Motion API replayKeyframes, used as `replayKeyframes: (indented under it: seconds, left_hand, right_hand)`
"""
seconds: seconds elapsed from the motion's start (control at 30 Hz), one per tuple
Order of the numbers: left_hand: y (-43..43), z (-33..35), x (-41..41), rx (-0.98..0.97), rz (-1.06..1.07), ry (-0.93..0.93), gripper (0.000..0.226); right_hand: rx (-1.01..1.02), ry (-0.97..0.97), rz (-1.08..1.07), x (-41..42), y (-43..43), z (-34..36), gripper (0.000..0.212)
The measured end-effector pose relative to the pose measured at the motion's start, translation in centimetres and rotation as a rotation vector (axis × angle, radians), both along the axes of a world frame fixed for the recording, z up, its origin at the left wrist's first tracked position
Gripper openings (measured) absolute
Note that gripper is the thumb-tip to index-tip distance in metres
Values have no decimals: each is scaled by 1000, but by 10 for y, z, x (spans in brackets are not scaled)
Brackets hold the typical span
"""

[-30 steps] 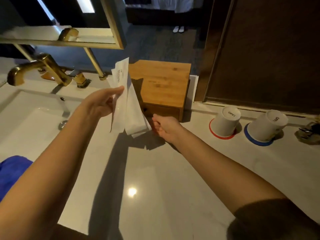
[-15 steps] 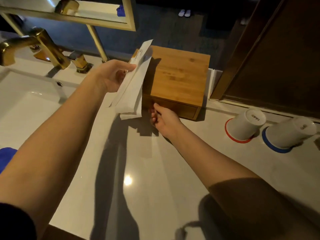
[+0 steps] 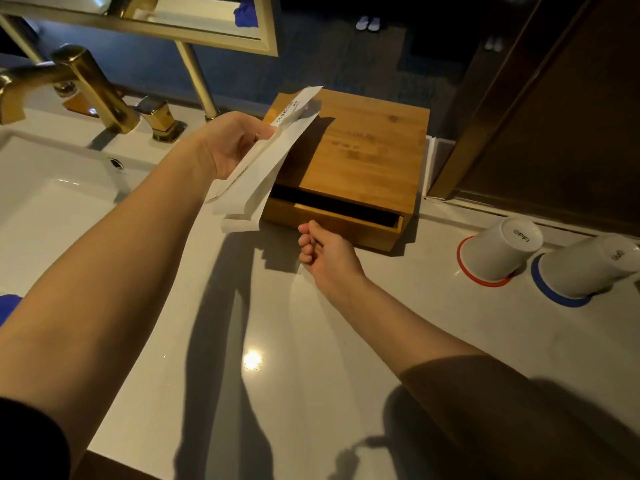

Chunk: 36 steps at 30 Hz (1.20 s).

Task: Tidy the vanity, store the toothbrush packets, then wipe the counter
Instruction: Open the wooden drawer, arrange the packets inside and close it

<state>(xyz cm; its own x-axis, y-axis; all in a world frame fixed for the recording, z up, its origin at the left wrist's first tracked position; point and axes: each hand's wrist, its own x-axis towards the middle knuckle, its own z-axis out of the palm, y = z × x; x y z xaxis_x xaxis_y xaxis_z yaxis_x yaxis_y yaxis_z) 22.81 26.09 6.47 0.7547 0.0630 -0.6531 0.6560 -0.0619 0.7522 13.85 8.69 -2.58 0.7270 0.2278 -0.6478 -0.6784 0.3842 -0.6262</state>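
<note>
My left hand (image 3: 232, 143) holds a bunch of white toothbrush packets (image 3: 263, 168) above the left end of a bamboo box (image 3: 356, 147) at the back of the pale counter (image 3: 277, 341). The box's drawer (image 3: 346, 220) stands pulled out a little, showing a dark gap. My right hand (image 3: 325, 254) is curled at the drawer's front, fingers closed on its lower left edge. The packets hang over the drawer's left end and hide it.
A white sink (image 3: 45, 202) with a gold tap (image 3: 86, 88) lies to the left. Two upturned white cups, one on a red ring (image 3: 498, 251) and one on a blue ring (image 3: 585, 268), stand to the right. A blue cloth (image 3: 7, 306) shows at the left edge.
My right hand has pulled the drawer partly open; it was closed before. My left hand has brought the packets right, over the box's left end.
</note>
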Motion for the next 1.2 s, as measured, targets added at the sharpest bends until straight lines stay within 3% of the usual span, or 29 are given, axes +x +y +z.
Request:
replayKeyframes:
  seconds: [0.1,0.2,0.27,0.33,0.4,0.43,0.6,0.93,1.2]
  left_hand:
    - [4,-1,0,-32,-1,13,50]
    - [4,-1,0,-62,-18,22,49]
    - [4,-1,0,-62,-7,4,48]
    - [3,-2,0,-74,-6,-12,48]
    - [2,-2,-1,-83,-12,-27,47]
    - [1,-2,-2,-76,-11,-37,47]
    - [-4,-2,-5,-23,4,-101,52]
    - [-11,1,-8,20,9,-121,52]
    - [-10,-3,-8,-17,39,-145,48]
  right_hand:
    - [-10,-44,55,-19,-1,0,21]
    - [-285,-142,240,-23,-10,18,23]
    - [-647,-428,387,-22,-21,28,25]
    - [-988,-869,349,-23,-36,34,22]
    - [-1173,-1166,299,-19,-50,36,16]
    - [-1253,-1227,333,-15,-55,34,17]
    - [-1513,-1219,574,0,-74,15,24]
    - [-1491,-1170,578,2,-71,15,23]
    - [-1507,-1268,557,-56,-66,12,14]
